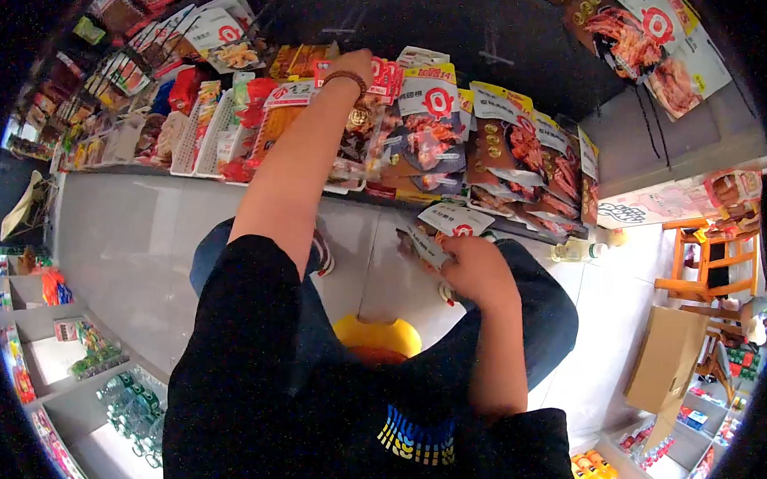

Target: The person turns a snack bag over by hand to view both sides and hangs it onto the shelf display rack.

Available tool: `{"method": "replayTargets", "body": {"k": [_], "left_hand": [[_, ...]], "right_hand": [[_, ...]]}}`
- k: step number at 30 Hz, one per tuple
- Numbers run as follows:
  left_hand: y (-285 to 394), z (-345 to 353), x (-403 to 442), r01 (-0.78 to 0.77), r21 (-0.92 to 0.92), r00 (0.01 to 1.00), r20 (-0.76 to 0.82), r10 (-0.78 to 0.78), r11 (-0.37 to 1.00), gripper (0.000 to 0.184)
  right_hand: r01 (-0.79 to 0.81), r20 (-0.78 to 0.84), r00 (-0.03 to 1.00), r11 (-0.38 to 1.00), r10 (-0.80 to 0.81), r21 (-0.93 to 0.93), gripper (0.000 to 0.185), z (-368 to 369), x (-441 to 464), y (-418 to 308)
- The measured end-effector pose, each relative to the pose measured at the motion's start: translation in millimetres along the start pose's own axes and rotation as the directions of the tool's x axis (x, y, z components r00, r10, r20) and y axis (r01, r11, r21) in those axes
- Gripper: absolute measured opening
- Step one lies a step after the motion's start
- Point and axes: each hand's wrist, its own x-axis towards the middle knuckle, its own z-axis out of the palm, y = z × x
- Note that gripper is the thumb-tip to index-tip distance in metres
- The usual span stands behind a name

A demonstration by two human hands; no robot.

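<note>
My left hand [356, 65], with a beaded bracelet at the wrist, reaches to the back of the shelf display. It touches the top of the red-headed snack packets [384, 77], and its fingers are mostly hidden. Lower down, in front of the shelf, my right hand [476, 268] is closed on snack packets [455, 218] with white tops and a red logo. At least two seem to be in that hand. Between the arms stand similar meat snack packets [430, 111] with yellow top strips, upright in a row.
White plastic baskets [215, 131] of snacks line the shelf to the left. More brown packets [515, 142] fill its right end. A yellow stool [378, 337] is under me. Bottles [134, 409] stand in a lower-left compartment. A cardboard box [665, 360] and wooden chair [714, 262] are right.
</note>
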Motion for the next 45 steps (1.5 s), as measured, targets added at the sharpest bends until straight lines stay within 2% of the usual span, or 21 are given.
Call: {"method": "replayTargets", "body": {"k": [2, 3, 7, 9, 13, 16, 19, 21, 22, 23, 25, 27, 28, 30, 32, 33, 35, 38, 42, 44, 45], "left_hand": [[-12, 33, 29, -0.066, 0.072, 0.997, -0.021, 0.068, 0.995, 0.028], [-17, 43, 37, 0.000, -0.077, 0.999, -0.047, -0.004, 0.997, 0.030], [-18, 34, 28, 0.126, -0.128, 0.992, 0.008, -0.126, 0.984, 0.033], [-24, 43, 30, 0.034, -0.170, 0.993, -0.106, -0.053, 0.985, 0.036], [-30, 51, 31, 0.081, -0.288, 0.994, -0.043, -0.098, 0.954, 0.039], [-36, 43, 13, 0.018, -0.301, 0.982, -0.175, -0.074, 0.954, 0.038], [-37, 25, -18, -0.088, -0.276, 0.991, -0.121, 0.056, 0.957, 0.034], [-40, 22, -44, -0.308, -0.370, 0.949, -0.188, 0.254, 0.877, 0.027], [-36, 8, -63, -0.308, -0.452, 0.943, -0.030, 0.331, 0.837, 0.029], [-32, -7, -85, -0.291, -0.530, 0.903, 0.123, 0.411, 0.797, 0.031], [-32, -8, -115, -0.285, -0.699, 0.719, 0.296, 0.628, 0.656, 0.034], [-29, 0, -149, -0.449, -0.649, 0.621, 0.267, 0.737, 0.614, 0.035], [-20, -25, -175, -0.565, -0.580, 0.572, 0.237, 0.785, 0.587, 0.039], [-19, -22, -194, -0.616, -0.569, 0.524, 0.221, 0.822, 0.545, 0.041], [-15, -30, -210, -0.570, -0.577, 0.475, 0.350, 0.807, 0.585, 0.042], [-13, -36, -218, -0.583, -0.569, 0.477, 0.339, 0.811, 0.580, 0.042], [-6, -52, -233, -0.635, -0.651, 0.516, 0.044, 0.856, 0.416, 0.037], [-3, -56, -244, -0.548, -0.753, 0.590, -0.039, 0.807, 0.365, 0.032], [5, -74, -263, -0.513, -0.772, 0.682, -0.101, 0.725, 0.376, 0.030], [8, -85, -271, -0.472, -0.768, 0.745, -0.086, 0.662, 0.432, 0.030], [9, -86, -273, -0.471, -0.768, 0.749, -0.089, 0.657, 0.433, 0.030]], "right_hand": [[-0.014, 0.001, 1.000, 1.000, 0.014, -0.015, 0.021, -4, 1, -5], [-0.006, -0.014, 1.000, 1.000, 0.006, -0.010, 0.019, -3, 2, -5], [-0.009, -0.013, 1.000, 1.000, 0.009, 0.016, 0.015, -1, 6, -8], [0.008, -0.016, 1.000, 1.000, -0.008, 0.026, 0.015, 1, 8, -9], [0.037, -0.020, 0.999, 0.999, -0.037, -0.001, 0.016, 2, 6, -9], [0.046, -0.016, 0.999, 0.999, -0.046, -0.003, 0.017, 2, 7, -10], [0.059, -0.041, 0.997, 0.998, -0.059, -0.009, 0.019, 5, 7, -12], [0.056, -0.058, 0.997, 0.998, -0.056, -0.009, 0.019, 2, 4, -14], [0.066, -0.060, 0.996, 0.998, -0.065, 0.010, 0.019, -1, 3, -15], [0.075, -0.062, 0.995, 0.997, -0.073, 0.029, 0.019, -3, 1, -16], [0.094, -0.107, 0.990, 0.995, -0.091, 0.020, 0.019, -9, -4, -18], [0.120, -0.154, 0.981, 0.993, -0.118, 0.004, 0.019, -21, -10, -23], [0.140, -0.134, 0.982, 0.989, -0.133, 0.043, 0.020, -33, -15, -28], [0.167, -0.133, 0.979, 0.983, -0.157, 0.072, 0.020, -49, -22, -34], [0.297, -0.211, 0.938, 0.951, -0.274, 0.084, 0.020, -62, -29, -35], [0.310, -0.208, 0.934, 0.948, -0.291, 0.065, 0.019, -70, -32, -36], [0.308, -0.202, 0.935, 0.949, -0.291, 0.063, 0.019, -94, -44, -46], [0.387, -0.272, 0.894, 0.919, -0.357, 0.068, 0.019, -113, -58, -48], [0.370, -0.183, 0.921, 0.919, -0.344, 0.135, 0.019, -143, -72, -53], [0.346, -0.210, 0.928, 0.920, -0.307, 0.184, 0.019, -151, -78, -51], [0.439, -0.323, 0.875, 0.872, -0.360, 0.218, 0.020, -146, -72, -38]]}}
